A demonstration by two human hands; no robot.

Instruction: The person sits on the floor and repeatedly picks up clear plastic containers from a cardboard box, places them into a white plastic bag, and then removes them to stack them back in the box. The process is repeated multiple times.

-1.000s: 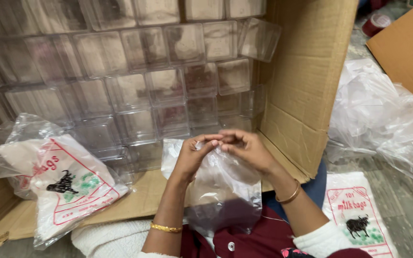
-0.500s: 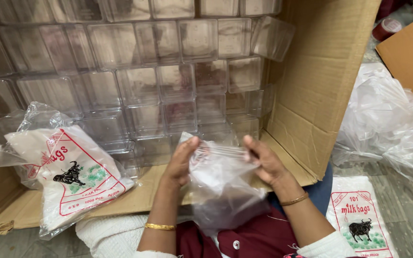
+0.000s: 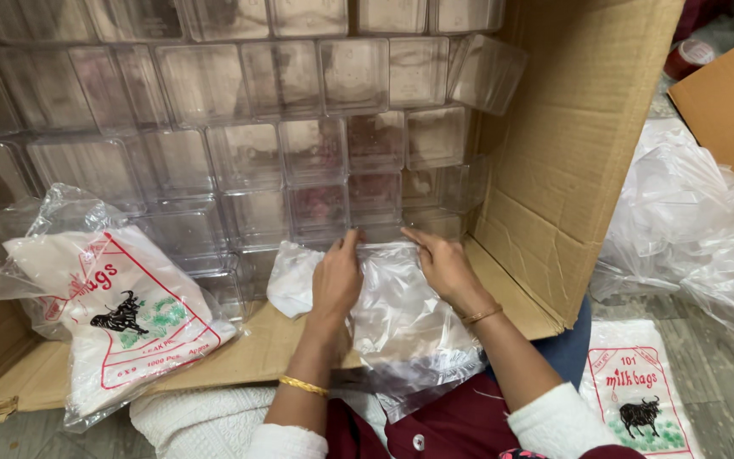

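Two hands hold one clear plastic bag [image 3: 405, 319] by its upper edge, just in front of the open side of a large cardboard box [image 3: 571, 153]. My left hand [image 3: 337, 276] pinches the bag's left top corner between thumb and fingers; my right hand [image 3: 443, 263] pinches the right part of the same edge, fingers pointing toward the left hand. The bag hangs from this edge down over my lap, wrinkled and partly see-through.

Risk, as I judge it: the film is thin and slippery, so the two layers at the mouth may cling together and slide out of either pinch; a hard pull could stretch or tear the edge. The stacked clear plastic containers [image 3: 299, 127] stand just behind my fingers, and a knock could tip the lowest rows.

Surroundings: the containers fill the box in rows, one at the upper right tilted out of line. A packet of bags with red print and a black animal figure [image 3: 121, 314] lies on the box flap [image 3: 248, 348] to my left, inside a loose clear wrapper. A second such packet [image 3: 639, 399] lies on the floor [image 3: 724, 391] to my right, beside a heap of crumpled clear plastic sheeting [image 3: 698, 221]. White cloth [image 3: 189, 421] lies by my left forearm. The floor looks grey and smooth.
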